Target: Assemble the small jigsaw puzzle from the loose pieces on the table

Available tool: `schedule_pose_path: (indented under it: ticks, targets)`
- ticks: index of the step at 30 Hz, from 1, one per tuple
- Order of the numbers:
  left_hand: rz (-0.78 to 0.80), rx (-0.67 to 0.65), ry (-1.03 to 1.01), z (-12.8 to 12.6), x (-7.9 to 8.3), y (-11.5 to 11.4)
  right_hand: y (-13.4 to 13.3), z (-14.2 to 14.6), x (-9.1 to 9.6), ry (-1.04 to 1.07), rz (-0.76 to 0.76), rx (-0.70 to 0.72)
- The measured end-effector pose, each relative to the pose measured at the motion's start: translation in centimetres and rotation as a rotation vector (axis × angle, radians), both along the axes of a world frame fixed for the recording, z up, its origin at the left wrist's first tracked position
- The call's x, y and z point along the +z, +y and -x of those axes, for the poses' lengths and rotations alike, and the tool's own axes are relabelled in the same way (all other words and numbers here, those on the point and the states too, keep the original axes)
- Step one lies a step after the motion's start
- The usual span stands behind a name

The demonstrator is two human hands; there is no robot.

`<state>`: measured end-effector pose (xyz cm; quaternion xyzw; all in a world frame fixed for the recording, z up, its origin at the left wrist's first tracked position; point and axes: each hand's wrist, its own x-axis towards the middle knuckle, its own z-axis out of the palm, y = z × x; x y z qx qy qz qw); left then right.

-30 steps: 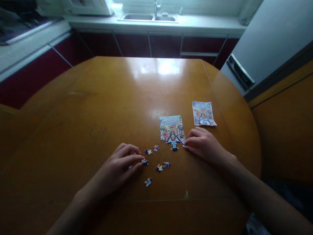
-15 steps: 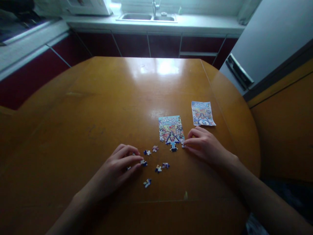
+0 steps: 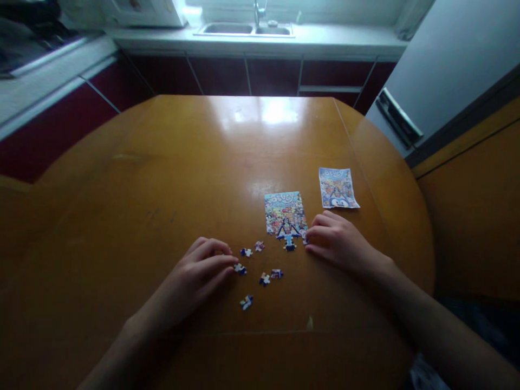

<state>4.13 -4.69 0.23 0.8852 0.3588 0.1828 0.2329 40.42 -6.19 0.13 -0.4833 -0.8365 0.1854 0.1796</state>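
A partly assembled jigsaw puzzle (image 3: 285, 212) lies on the table with a busy, colourful picture and an uneven lower edge. At its lower right corner, my right hand (image 3: 335, 238) has thumb and fingers closed on a small puzzle piece (image 3: 305, 238), mostly covered by the fingertips. My left hand (image 3: 207, 268) rests on the table to the left, fingers loosely bent and apart. Its fingertips come up to a blue and white puzzle piece (image 3: 240, 268). Several loose pieces lie between the hands, among them a pinkish piece (image 3: 259, 246) and a dark blue-edged piece (image 3: 277, 274).
A creased picture sheet (image 3: 338, 188) with a matching design lies beyond my right hand. The wooden table (image 3: 195, 146) has rounded sides. Past it are a counter with a sink (image 3: 227, 28), and a grey refrigerator (image 3: 459, 59) at the right.
My left fingers have settled slightly, and bits of pieces seen between them earlier are now hidden. My right hand stays at the puzzle's corner. The view has shifted a little.
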Motion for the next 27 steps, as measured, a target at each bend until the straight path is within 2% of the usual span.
schedule_pose_path:
  ticks: [6, 12, 18, 22, 27]
  targets:
    - [-0.031, 0.052, -0.051, 0.2, 0.4, 0.0, -0.1, 0.5, -0.7, -0.111, -0.108, 0.037]
    - [-0.037, 0.091, -0.064, 0.2, 0.6, -0.2, -0.3, 0.9, -0.5, -0.246, -0.237, 0.08]
    - [-0.045, 0.075, -0.079, 0.2, 0.5, -0.2, -0.2, 0.5, -0.3, -0.239, -0.324, 0.064]
    - [-0.038, 0.075, -0.077, 0.2, 0.6, -0.2, -0.6, 0.6, 0.4, -0.162, -0.405, 0.052]
    - [-0.024, 0.069, -0.076, 0.0, 0.7, -0.2, -1.7, 2.3, 0.6, -0.154, -0.363, 0.265]
